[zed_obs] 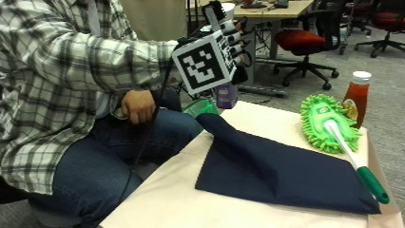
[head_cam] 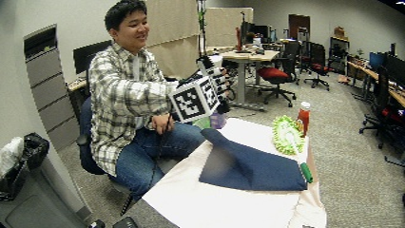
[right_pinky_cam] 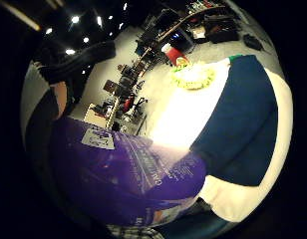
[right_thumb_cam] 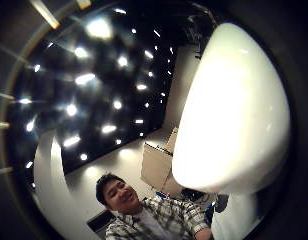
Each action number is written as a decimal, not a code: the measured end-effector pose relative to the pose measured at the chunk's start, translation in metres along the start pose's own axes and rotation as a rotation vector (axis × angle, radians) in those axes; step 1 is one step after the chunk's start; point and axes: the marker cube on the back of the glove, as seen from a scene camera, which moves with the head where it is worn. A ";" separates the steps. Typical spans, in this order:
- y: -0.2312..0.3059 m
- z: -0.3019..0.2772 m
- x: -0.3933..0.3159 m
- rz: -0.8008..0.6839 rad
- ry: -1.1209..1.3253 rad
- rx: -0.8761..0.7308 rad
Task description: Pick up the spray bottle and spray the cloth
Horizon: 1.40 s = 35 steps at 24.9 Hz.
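Above the near edge of the table (zed_obs: 171, 190), the gloved right hand (zed_obs: 231, 40) is raised at chest height, its fingers curled round the spray bottle (zed_obs: 226, 96). Only the bottle's purple lower body shows below the hand in the outside view; the little finger side palm view shows that purple body with its printed label close against the palm, and the thumb side view is largely filled by a smooth white rounded part that appears to be the bottle's top. How much liquid the bottle holds cannot be told.

Below and just beyond the hand, the dark blue cloth (zed_obs: 284, 173) lies spread on the table's pale cover, with one corner pushed up into a ridge nearest the bottle. Bottle and cloth are apart. Beside the cloth's far edge lies a green duster mop (zed_obs: 328, 123), its white and green handle running along the cloth's side. A ketchup bottle (zed_obs: 355, 97) with a white cap stands upright behind the mop head, red to near its neck.

The person's bare left hand (zed_obs: 138, 107) rests on their lap.
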 end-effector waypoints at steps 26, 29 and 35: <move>-0.014 0.114 0.124 0.068 0.036 -0.170; -0.014 0.114 0.125 0.062 0.053 -0.179; -0.010 0.115 0.125 0.082 0.058 -0.189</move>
